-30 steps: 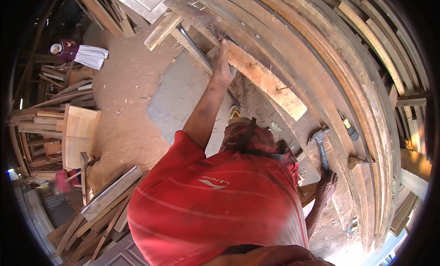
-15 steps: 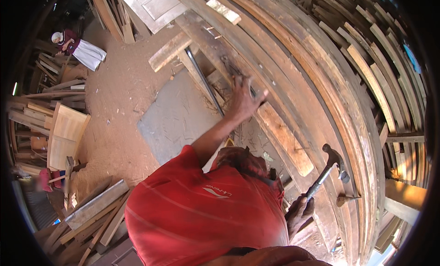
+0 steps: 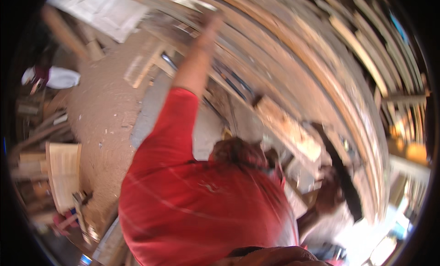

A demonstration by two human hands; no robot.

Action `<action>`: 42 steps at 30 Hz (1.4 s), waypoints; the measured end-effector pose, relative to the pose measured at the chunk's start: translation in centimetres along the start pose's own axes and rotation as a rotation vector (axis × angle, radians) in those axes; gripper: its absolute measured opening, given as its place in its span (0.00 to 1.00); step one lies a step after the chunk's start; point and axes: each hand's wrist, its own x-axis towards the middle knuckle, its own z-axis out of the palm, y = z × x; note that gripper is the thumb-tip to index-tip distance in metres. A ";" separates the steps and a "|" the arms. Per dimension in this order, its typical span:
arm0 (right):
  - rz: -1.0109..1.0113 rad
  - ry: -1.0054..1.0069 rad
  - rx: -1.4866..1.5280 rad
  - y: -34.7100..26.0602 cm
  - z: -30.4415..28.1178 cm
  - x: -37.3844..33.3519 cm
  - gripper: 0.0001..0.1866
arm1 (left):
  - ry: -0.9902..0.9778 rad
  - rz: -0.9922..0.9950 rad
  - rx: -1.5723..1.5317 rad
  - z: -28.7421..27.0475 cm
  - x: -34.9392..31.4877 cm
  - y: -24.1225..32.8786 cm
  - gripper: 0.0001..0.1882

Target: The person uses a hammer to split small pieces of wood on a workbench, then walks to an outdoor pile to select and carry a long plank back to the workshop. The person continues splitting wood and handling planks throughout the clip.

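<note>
My left arm stretches far across the planks, and my left hand (image 3: pixel 211 21) is a blur beside a pale wood piece (image 3: pixel 195 1). Its fingers are smeared, so what it touches or holds does not show. A dark long-handled tool (image 3: pixel 234 82) lies on the bench below that forearm. At the right, my right hand (image 3: pixel 329 190) is closed around a long dark shape, apparently the hammer (image 3: pixel 341 172), tilted and badly blurred; its head cannot be made out. Near it, a short light board (image 3: pixel 288 128) lies along the bench edge.
Long planks (image 3: pixel 293 51) form the bench, with stacked timber (image 3: pixel 362 51) at the right. A pale panel (image 3: pixel 63 172) and wood piles stand at the left. A person (image 3: pixel 55 77) is at the far left. A white panel door (image 3: pixel 103 12) leans at the back.
My left hand has left the dark tool and moved farther away across the planks. My right hand has shifted slightly right with the hammer, which has swung to another angle. The whole view has turned.
</note>
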 end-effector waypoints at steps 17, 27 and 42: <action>-0.304 -0.094 -0.010 -4.7 -5.0 9.5 0.22 | -0.419 0.304 -1.140 -10.2 -33.7 -3.7 0.33; -0.265 -0.386 0.263 -3.7 -3.2 13.4 0.16 | -0.289 0.020 -0.381 -5.7 -46.8 -3.9 0.26; -0.335 -0.277 -0.116 3.3 4.1 17.1 0.17 | 0.233 0.613 0.251 4.8 -36.3 -2.2 0.29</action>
